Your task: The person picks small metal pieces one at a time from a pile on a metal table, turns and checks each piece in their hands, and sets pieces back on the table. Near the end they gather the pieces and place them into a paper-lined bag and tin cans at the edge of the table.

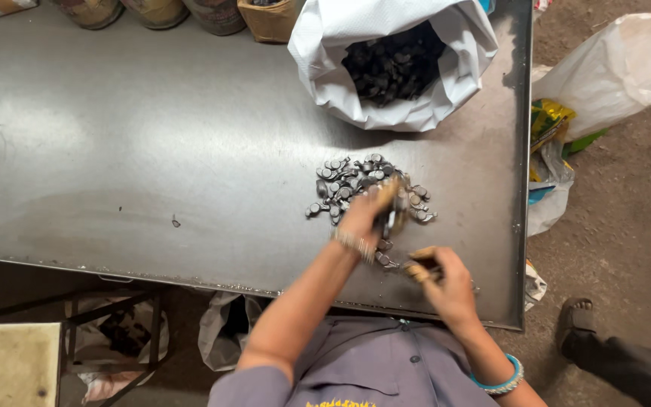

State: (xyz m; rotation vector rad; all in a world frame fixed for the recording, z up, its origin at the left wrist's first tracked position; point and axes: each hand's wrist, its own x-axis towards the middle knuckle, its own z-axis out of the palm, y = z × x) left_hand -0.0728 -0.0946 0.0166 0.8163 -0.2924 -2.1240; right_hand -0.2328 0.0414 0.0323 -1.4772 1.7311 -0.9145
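Seen from above at a steel worktop (152, 151): my left hand (367, 215) reaches into a small pile of grey metal parts (356, 185) spread near the worktop's right-centre, fingers curled down over a few of them, though motion blur means I can't tell exactly what that grip has closed on. My right hand (446, 283), nearer my body & just beside the worktop's front edge, has its grip wrapped round a small dark part (422, 265), only partly visible between the fingers. Beyond the pile, toward the far edge, stands a white woven sack (325, 68), mouth rolled open, filled w/ dark metal pieces (393, 64). Along the far-left edge sit several round tins (156, 11) & a brown box (269, 22), contents not visible. Off the worktop's right side, more white sacks (619, 68) & coloured wrappers (548, 124) lie on the dirt floor, w/ another person's sandalled foot (578, 316) at lower right
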